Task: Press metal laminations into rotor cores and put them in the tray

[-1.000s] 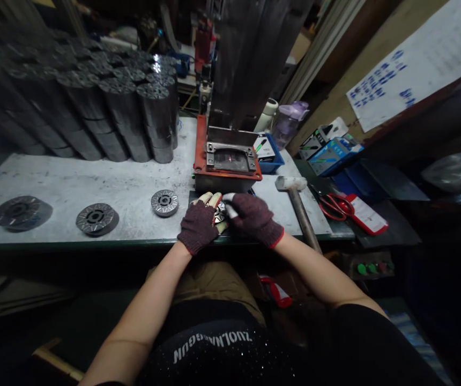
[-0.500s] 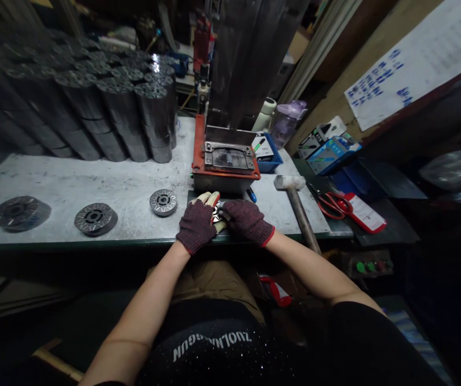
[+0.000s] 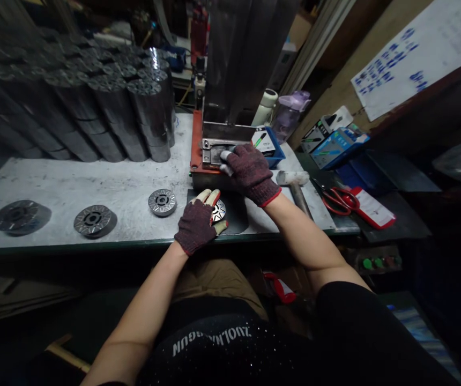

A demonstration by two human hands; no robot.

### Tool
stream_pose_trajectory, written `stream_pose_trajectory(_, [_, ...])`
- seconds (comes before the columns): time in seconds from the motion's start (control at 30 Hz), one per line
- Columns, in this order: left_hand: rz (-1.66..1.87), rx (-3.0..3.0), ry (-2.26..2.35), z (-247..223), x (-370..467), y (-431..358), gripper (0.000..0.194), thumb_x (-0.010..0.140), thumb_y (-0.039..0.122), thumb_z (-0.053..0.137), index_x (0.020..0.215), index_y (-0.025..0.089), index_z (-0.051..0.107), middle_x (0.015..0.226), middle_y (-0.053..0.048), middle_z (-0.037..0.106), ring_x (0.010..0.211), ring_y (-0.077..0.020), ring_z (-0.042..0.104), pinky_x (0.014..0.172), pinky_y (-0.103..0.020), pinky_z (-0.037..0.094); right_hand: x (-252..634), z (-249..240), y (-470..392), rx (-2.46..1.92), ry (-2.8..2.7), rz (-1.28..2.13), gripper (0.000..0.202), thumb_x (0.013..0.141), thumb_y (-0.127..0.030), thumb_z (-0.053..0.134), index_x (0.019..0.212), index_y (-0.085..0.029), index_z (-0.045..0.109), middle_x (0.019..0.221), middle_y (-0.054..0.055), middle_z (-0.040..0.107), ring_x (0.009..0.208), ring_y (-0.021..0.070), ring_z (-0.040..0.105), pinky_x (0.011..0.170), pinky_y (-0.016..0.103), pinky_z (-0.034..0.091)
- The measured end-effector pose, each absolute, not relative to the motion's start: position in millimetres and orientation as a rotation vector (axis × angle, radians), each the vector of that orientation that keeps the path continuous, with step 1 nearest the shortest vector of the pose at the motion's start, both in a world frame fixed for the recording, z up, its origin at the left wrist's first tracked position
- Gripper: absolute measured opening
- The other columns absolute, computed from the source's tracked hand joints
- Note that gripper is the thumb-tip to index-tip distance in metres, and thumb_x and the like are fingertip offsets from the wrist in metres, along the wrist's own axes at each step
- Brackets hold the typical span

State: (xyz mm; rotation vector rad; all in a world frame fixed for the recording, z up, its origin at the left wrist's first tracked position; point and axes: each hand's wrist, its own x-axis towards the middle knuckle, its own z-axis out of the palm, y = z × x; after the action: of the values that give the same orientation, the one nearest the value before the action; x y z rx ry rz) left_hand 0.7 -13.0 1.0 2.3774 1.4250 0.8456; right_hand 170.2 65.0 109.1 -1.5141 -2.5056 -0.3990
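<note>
My left hand (image 3: 200, 222), in a dark knit glove with pale fingertips, grips a round metal disc (image 3: 218, 210) with a zigzag pattern on its face. The disc rests on a dark mat (image 3: 236, 212) at the table's front edge, partly covered by my fingers. My right hand (image 3: 251, 170), gloved alike, is at the steel plate (image 3: 215, 155) on the front of an orange-framed machine (image 3: 196, 142). Its fingers are bent together, and whatever they hold is hidden. Left of my left hand lie a similar disc (image 3: 162, 202) and two more, one of them a disc (image 3: 93, 220) farther left.
Tall stacks of metal cylinders (image 3: 150, 118) stand at the back left. On the right are a hammer (image 3: 297, 187), red-handled scissors (image 3: 341, 201), a blue tray (image 3: 276, 153), a purple bottle (image 3: 292, 115) and pen boxes (image 3: 335, 142).
My right hand has left the disc and moved up and forward to the machine's front plate. My left hand has stayed at the disc, and more of the mat now shows.
</note>
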Motion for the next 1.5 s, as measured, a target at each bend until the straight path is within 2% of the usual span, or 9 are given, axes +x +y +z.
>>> stream_pose_trajectory(0.07, [0.847, 2.373, 1.415, 1, 0, -13, 0.079, 0.079, 0.040, 0.076, 0.148, 0.017, 0.045, 0.150, -0.016, 0.049, 0.139, -0.0328, 0.047, 0.116, -0.046, 0.039, 169, 111, 61, -1.558, -2.500, -0.401, 0.036, 0.103, -0.030, 0.041, 0.120, -0.013, 0.069, 0.116, 0.015, 0.066, 0.107, 0.0295, 0.054, 0.093, 0.042, 0.039])
stream_pose_trajectory(0.23, [0.859, 2.371, 1.414, 0, 0, -13, 0.078, 0.080, 0.040, 0.074, 0.148, 0.018, 0.044, 0.149, -0.015, 0.050, 0.138, -0.0316, 0.048, 0.115, -0.046, 0.039, 162, 115, 64, -1.591, -2.508, -0.440, 0.044, 0.102, -0.035, 0.046, 0.137, -0.011, 0.058, 0.128, 0.017, 0.063, 0.116, 0.0307, 0.051, 0.098, 0.043, 0.037])
stream_pose_trajectory(0.4, [0.868, 2.375, 1.453, 0, 1, -14, 0.078, 0.079, 0.041, 0.076, 0.147, 0.016, 0.047, 0.147, -0.016, 0.053, 0.135, -0.0317, 0.050, 0.114, -0.044, 0.040, 160, 113, 48, -1.643, -2.499, -0.411, 0.036, 0.103, -0.030, 0.041, 0.121, -0.015, 0.068, 0.112, 0.014, 0.071, 0.107, 0.0284, 0.060, 0.088, 0.039, 0.041])
stream_pose_trajectory(0.63, [0.870, 2.330, 1.462, -1, 1, -15, 0.074, 0.081, 0.043, 0.073, 0.146, 0.019, 0.047, 0.148, -0.014, 0.051, 0.135, -0.0312, 0.050, 0.113, -0.044, 0.040, 179, 63, -8, -1.557, -2.577, -0.026, 0.034, 0.095, -0.026, 0.051, 0.123, -0.014, 0.067, 0.114, 0.013, 0.074, 0.101, 0.0247, 0.068, 0.084, 0.033, 0.049])
stream_pose_trajectory(0.83, [0.890, 2.365, 1.350, -4, -3, -14, 0.082, 0.079, 0.037, 0.074, 0.151, 0.015, 0.040, 0.151, -0.016, 0.048, 0.142, -0.0320, 0.043, 0.118, -0.045, 0.035, 157, 85, 0, -1.685, -2.943, 0.141, 0.037, 0.097, -0.024, 0.050, 0.130, -0.019, 0.065, 0.112, 0.015, 0.075, 0.101, 0.0278, 0.070, 0.080, 0.032, 0.048])
stream_pose_trajectory(0.93, [0.918, 2.346, 1.296, -4, -6, -14, 0.082, 0.078, 0.030, 0.073, 0.151, 0.017, 0.039, 0.151, -0.014, 0.048, 0.143, -0.0312, 0.042, 0.119, -0.047, 0.035, 149, 91, 6, -1.717, -2.965, 0.112, 0.039, 0.098, -0.027, 0.050, 0.134, -0.019, 0.063, 0.114, 0.016, 0.074, 0.103, 0.0280, 0.070, 0.081, 0.032, 0.047])
stream_pose_trajectory(1.07, [0.935, 2.274, 1.451, -1, -4, -14, 0.075, 0.078, 0.039, 0.076, 0.145, 0.020, 0.048, 0.143, -0.014, 0.055, 0.131, -0.0315, 0.053, 0.111, -0.046, 0.043, 158, 89, 8, -1.851, -2.709, -0.019, 0.048, 0.100, -0.040, 0.048, 0.142, -0.017, 0.054, 0.117, 0.015, 0.073, 0.103, 0.0294, 0.068, 0.083, 0.035, 0.048])
stream_pose_trajectory(1.27, [0.913, 2.313, 1.501, 0, 0, -16, 0.080, 0.079, 0.046, 0.076, 0.147, 0.017, 0.045, 0.145, -0.016, 0.053, 0.136, -0.0336, 0.049, 0.112, -0.047, 0.042, 167, 104, 47, -1.640, -2.414, -0.459, 0.054, 0.101, -0.043, 0.045, 0.143, -0.011, 0.052, 0.138, 0.020, 0.059, 0.127, 0.0348, 0.048, 0.105, 0.048, 0.035])
stream_pose_trajectory(1.5, [0.905, 2.341, 1.461, -3, -1, -14, 0.073, 0.083, 0.042, 0.072, 0.146, 0.017, 0.047, 0.145, -0.016, 0.054, 0.134, -0.0322, 0.051, 0.113, -0.046, 0.042, 153, 118, 46, -1.700, -2.487, -0.398, 0.035, 0.101, -0.030, 0.045, 0.123, -0.014, 0.068, 0.116, 0.015, 0.070, 0.110, 0.0283, 0.058, 0.093, 0.039, 0.040])
